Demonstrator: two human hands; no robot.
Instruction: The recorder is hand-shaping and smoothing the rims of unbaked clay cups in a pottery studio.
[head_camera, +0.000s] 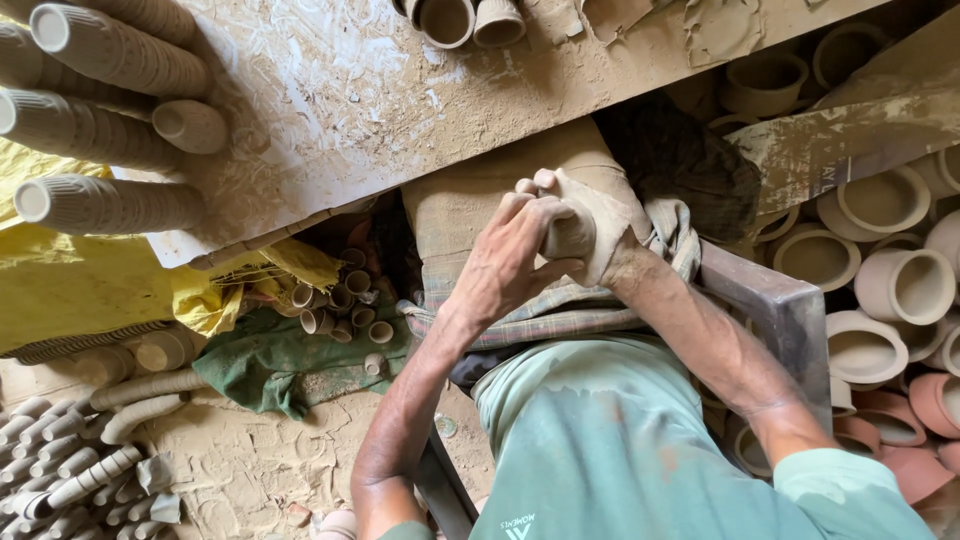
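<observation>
Two hands meet at the centre of the head view, both of them yours, closed around one lump of wet clay. Your left hand wraps over it from 8 o'clock with fingers curled tight; your right hand, coated in grey slip, presses it from 3 o'clock. Most of the lump is hidden between palms and fingers, so you cannot make out its full shape; only a pale, smooth patch shows. It sits above your lap, over a mud-caked cloth and a checked fabric.

At 11 o'clock, long stacks of nested clay cups lie on their sides on a slip-smeared board, ribbed outside, their mouths facing left; the stacks are cut off by the frame. At 12 o'clock, two more cup mouths poke in, cropped at the top edge.

At 3 o'clock, wide clay bowls are piled together, some pale grey, some reddish lower down; those whose insides show are hollow, and several are half hidden under a dusty plank.

At 8 o'clock, small loose cups lie on a green cloth beside a yellow sheet. At 7 o'clock, further cup stacks lie on the dusty floor, small and hard to count.
</observation>
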